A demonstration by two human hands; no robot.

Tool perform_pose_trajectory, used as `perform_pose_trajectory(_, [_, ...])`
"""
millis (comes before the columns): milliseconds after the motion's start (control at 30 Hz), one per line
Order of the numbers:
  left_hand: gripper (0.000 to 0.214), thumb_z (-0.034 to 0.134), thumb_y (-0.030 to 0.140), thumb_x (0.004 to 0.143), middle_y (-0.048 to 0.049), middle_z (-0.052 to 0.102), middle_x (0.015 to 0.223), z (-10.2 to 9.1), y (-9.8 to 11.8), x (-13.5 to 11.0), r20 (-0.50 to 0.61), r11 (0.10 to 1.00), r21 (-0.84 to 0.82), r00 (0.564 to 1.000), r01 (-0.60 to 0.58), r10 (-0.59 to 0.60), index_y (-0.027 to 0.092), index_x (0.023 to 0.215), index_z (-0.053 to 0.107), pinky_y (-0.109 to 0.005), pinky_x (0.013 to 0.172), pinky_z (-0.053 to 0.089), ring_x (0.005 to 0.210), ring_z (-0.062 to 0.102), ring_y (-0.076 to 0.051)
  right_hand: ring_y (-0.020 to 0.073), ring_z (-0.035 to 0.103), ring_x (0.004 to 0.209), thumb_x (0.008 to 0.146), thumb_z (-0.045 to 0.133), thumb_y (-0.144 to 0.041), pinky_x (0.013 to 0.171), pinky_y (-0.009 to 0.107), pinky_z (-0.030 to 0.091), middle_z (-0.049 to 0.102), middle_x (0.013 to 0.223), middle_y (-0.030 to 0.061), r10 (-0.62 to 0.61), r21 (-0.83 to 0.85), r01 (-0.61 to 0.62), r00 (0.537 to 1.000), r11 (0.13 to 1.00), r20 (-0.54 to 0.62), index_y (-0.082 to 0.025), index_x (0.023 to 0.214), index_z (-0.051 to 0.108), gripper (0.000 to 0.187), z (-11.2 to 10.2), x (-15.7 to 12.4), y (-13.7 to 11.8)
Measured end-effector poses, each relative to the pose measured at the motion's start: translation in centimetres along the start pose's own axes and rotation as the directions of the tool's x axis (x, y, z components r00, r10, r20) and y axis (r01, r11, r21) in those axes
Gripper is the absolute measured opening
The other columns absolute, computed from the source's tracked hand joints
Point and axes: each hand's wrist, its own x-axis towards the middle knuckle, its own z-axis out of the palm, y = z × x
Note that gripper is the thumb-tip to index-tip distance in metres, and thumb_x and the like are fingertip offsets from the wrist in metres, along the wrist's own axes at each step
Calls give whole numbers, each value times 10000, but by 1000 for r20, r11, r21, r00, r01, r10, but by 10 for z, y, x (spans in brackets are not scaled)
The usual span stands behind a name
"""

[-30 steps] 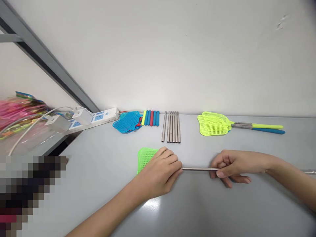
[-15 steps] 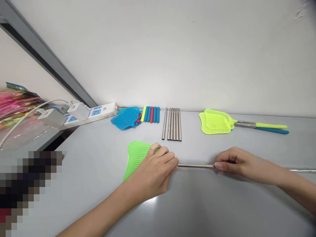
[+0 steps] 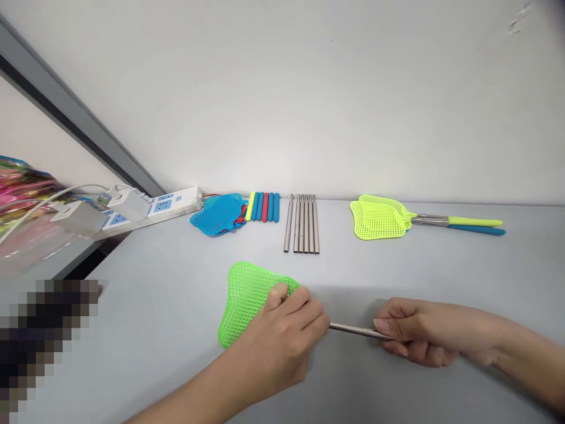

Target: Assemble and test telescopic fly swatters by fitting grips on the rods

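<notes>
My left hand [image 3: 285, 330] is closed on the neck of a green fly-swatter head [image 3: 247, 297], its thumb pressed on the mesh. A thin metal rod [image 3: 355, 330] runs from that head to the right, and my right hand [image 3: 419, 333] is closed round it. Both hands are low over the grey table [image 3: 176, 306], near its front. The far end of the rod is hidden behind my right hand and forearm.
Along the back wall lie blue swatter heads [image 3: 218, 214], coloured handle grips [image 3: 262, 206], several metal rods [image 3: 302, 224] and two assembled swatters [image 3: 388, 218]. A white power strip with chargers [image 3: 145, 207] sits at back left. Pink packaging [image 3: 17, 188] lies at far left.
Both hands, with the green head and rod, have come nearer to me. The gap between the hands along the rod has shrunk, and more of the green mesh shows.
</notes>
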Motion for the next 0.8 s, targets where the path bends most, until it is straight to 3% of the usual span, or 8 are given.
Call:
perform_pose_trajectory(133, [161,382,17,701,-19,503,693,0,3,0,23,999,-27,999,45,-45,172,705,425,-332,664,215,698,387,-159,41,139,380,807,449,-519,331,180,90,226,441,-89,-77,-80,79,997,994,26,-163,630,483,399,-4,2,-4])
perform_pose_trajectory(333, [182,344,84,821,-9,494,680,-2,1,3,89,988,-57,986,143,-138,163,675,421,-334,679,224,701,384,-148,54,315,470,786,539,-450,397,159,219,407,534,-53,-262,-340,234,964,911,-40,-165,747,522,288,-7,-3,-12])
perform_pose_trajectory(500, [223,320,129,858,1,498,678,-5,-11,6,103,977,-64,975,203,-195,162,664,422,-358,735,235,707,394,-141,61,361,465,766,550,-482,386,163,251,524,608,-24,-267,-404,195,955,894,-130,-181,861,511,318,-30,-5,-12])
perform_pose_trajectory(800, [208,342,147,855,20,483,657,-7,-25,8,104,963,-113,967,245,-234,172,666,425,-368,796,228,716,412,-135,85,513,489,745,601,-403,470,194,399,544,575,-21,-265,-432,211,962,877,-67,-156,664,484,284,-59,-13,-7])
